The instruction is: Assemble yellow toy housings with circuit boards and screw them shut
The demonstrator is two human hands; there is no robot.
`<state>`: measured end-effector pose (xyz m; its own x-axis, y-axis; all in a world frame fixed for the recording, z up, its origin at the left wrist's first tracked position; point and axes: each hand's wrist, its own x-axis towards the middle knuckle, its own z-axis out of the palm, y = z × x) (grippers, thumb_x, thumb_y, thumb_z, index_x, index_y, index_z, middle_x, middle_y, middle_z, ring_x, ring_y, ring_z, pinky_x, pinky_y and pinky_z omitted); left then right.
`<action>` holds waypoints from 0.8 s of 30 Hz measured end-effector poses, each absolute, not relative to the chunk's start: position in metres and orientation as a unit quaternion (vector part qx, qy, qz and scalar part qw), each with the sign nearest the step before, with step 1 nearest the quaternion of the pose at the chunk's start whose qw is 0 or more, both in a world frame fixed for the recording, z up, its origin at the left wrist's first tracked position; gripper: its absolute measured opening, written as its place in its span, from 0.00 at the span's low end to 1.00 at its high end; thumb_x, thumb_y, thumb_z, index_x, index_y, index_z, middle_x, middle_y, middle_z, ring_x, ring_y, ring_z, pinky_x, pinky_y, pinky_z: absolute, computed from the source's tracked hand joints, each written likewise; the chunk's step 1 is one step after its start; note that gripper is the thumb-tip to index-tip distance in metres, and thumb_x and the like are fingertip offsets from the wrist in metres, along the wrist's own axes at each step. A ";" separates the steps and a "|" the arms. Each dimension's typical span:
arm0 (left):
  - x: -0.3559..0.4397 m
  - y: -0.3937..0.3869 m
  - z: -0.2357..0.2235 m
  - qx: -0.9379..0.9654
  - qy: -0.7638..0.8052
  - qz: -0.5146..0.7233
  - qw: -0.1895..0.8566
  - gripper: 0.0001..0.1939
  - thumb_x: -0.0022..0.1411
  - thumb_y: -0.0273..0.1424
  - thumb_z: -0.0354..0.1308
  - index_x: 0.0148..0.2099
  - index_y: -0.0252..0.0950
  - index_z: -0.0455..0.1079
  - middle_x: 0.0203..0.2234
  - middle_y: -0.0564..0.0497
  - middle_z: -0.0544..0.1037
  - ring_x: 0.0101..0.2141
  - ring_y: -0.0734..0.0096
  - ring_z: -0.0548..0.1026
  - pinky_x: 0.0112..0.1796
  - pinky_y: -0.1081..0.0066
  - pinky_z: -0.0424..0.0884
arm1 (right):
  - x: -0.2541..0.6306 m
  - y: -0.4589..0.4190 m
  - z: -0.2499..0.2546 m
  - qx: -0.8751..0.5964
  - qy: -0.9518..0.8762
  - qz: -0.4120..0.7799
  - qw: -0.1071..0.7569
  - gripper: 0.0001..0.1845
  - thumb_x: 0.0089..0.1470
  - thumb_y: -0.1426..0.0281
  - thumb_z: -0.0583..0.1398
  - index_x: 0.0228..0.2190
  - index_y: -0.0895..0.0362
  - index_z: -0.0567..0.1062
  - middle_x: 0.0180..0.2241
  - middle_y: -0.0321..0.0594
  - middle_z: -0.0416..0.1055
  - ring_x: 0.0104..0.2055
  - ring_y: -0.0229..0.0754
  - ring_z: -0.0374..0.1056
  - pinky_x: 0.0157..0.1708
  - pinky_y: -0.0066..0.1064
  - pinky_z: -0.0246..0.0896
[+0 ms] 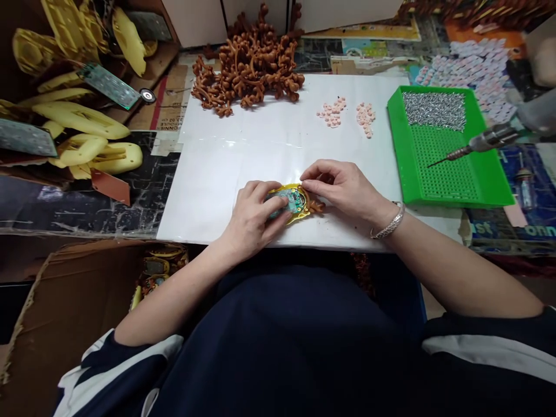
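Observation:
My left hand (pixel 256 217) is closed round a yellow plastic shell (pixel 293 220) and presses it to the white board. A green circuit board (pixel 299 198) lies inside the shell, partly covered by my fingers. From the shell's right end a brown branching plastic piece (pixel 317 206) sticks out. My right hand (pixel 341 188), wearing a bracelet on the wrist, has thumb and index finger pinched together at the shell's upper right edge. Whatever is between those fingertips is too small to make out.
Beyond the hands, a pile of brown plastic pieces (pixel 254 69) and small pink parts (pixel 332 112) lie on the white board (pixel 208 174). At right, a power screwdriver (pixel 490 139) hangs over a green tray (pixel 486 194) holding screws (pixel 434 110). Yellow shells (pixel 82 119) are heaped at left.

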<state>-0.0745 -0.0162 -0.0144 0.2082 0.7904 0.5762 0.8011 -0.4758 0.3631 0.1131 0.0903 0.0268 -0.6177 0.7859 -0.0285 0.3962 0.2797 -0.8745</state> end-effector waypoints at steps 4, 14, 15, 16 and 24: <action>-0.074 -0.017 -0.014 -0.778 -0.517 -0.356 -0.001 0.10 0.70 0.36 0.54 0.43 0.37 0.74 0.46 0.42 0.78 0.44 0.60 0.71 0.44 0.60 0.69 | 0.106 0.095 0.029 -0.394 -0.748 0.503 0.178 0.03 0.50 0.72 0.61 0.26 0.60 0.74 0.23 0.34 0.69 0.26 0.34 0.63 0.29 0.30 0.57; -0.076 -0.018 -0.014 -0.788 -0.533 -0.308 -0.025 0.18 0.66 0.45 0.58 0.48 0.36 0.72 0.55 0.37 0.71 0.50 0.54 0.71 0.49 0.56 0.69 | 0.114 0.094 0.018 -0.354 -0.856 0.329 0.185 0.04 0.56 0.70 0.60 0.30 0.56 0.74 0.33 0.39 0.70 0.35 0.39 0.65 0.40 0.34 0.61; -0.076 -0.020 -0.013 -0.790 -0.536 -0.295 -0.039 0.21 0.64 0.47 0.60 0.49 0.36 0.71 0.56 0.36 0.71 0.51 0.52 0.71 0.49 0.55 0.69 | 0.116 0.093 0.017 -0.349 -0.853 0.335 0.195 0.04 0.56 0.68 0.60 0.32 0.56 0.75 0.36 0.40 0.71 0.37 0.40 0.66 0.41 0.35 0.62; -0.077 -0.022 -0.011 -0.790 -0.539 -0.287 -0.052 0.23 0.63 0.48 0.62 0.50 0.35 0.70 0.56 0.36 0.71 0.51 0.52 0.71 0.50 0.54 0.69 | 0.118 0.093 0.016 -0.348 -0.845 0.350 0.207 0.06 0.55 0.67 0.60 0.34 0.56 0.75 0.39 0.41 0.71 0.38 0.40 0.67 0.40 0.36 0.64; -0.163 -0.143 -0.008 -0.547 -0.724 -0.411 0.093 0.31 0.59 0.39 0.65 0.61 0.41 0.58 0.54 0.42 0.68 0.56 0.53 0.70 0.59 0.54 0.66 | 0.136 0.092 0.025 -0.424 -0.750 0.434 0.261 0.14 0.48 0.58 0.63 0.35 0.54 0.74 0.41 0.43 0.69 0.32 0.38 0.69 0.26 0.32 0.71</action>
<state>-0.1627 -0.1431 -0.0082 -0.3851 0.7146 0.5840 0.8678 0.0651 0.4927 0.1361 0.0919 0.0248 -0.5034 0.8638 0.0231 0.4104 0.2625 -0.8733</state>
